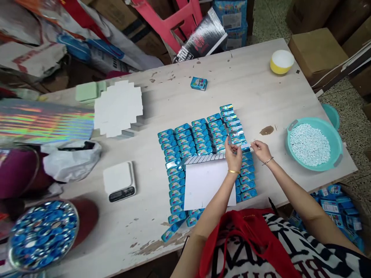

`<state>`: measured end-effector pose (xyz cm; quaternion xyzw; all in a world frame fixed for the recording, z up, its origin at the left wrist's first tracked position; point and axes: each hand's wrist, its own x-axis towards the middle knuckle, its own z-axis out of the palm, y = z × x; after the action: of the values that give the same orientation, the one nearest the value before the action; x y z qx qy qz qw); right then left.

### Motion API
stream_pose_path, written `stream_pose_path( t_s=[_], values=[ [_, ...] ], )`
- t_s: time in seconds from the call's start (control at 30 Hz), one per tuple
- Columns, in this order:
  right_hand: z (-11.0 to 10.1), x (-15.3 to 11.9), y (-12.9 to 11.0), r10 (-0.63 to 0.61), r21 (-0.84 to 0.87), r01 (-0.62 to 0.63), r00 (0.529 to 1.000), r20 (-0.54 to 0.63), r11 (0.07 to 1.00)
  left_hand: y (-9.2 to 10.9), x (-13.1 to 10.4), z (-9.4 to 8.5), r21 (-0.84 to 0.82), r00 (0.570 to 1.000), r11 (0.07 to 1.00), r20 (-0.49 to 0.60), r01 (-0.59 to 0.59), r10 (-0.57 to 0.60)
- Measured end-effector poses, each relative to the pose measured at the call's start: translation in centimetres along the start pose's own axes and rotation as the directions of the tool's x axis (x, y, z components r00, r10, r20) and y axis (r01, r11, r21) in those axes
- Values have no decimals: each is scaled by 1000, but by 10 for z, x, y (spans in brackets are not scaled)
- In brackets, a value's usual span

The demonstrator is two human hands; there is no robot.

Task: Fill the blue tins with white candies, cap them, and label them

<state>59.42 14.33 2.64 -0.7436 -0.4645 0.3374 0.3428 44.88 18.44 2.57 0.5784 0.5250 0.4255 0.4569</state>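
Rows of small blue boxes [185,143] stand packed together on the table in front of me. A white paper sheet [210,185] lies over the nearer rows, its far edge curled up and showing a striped strip. Above the right-hand rows, my left hand [233,157] is closed at the fingertips on a short whitish strip [245,146]. My right hand [261,151] pinches the other end of that strip, just right of the boxes. The strip's kind is too small to make out.
A turquoise basin [336,154] of small white pieces stands at right, a yellow bowl [280,68] beyond it. One blue box [198,83] lies apart. Left are a white scale [117,177], stacked white cards [118,108] and a container of blue pieces [43,235].
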Motion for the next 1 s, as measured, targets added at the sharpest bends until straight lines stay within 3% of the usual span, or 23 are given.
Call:
stream_pose_path(
  t_s=[0.17, 0.37, 0.8, 1.0],
  values=[
    [8, 41, 14, -44, -179, 40, 999, -15, 983, -18, 22, 16, 207, 999, 978, -24, -23, 29],
    [17, 64, 24, -72, -311, 80, 997, 38, 947, -35, 38, 23, 305, 999, 952, -49, 9, 7],
    [32, 72, 43, -61, -381, 82, 996, 67, 921, -53, 51, 28, 468, 999, 883, 34, 10, -30],
    [38, 66, 52, -21, -340, 19, 1000, -1, 940, -46, 51, 22, 571, 997, 820, 73, -19, -27]
  ],
)
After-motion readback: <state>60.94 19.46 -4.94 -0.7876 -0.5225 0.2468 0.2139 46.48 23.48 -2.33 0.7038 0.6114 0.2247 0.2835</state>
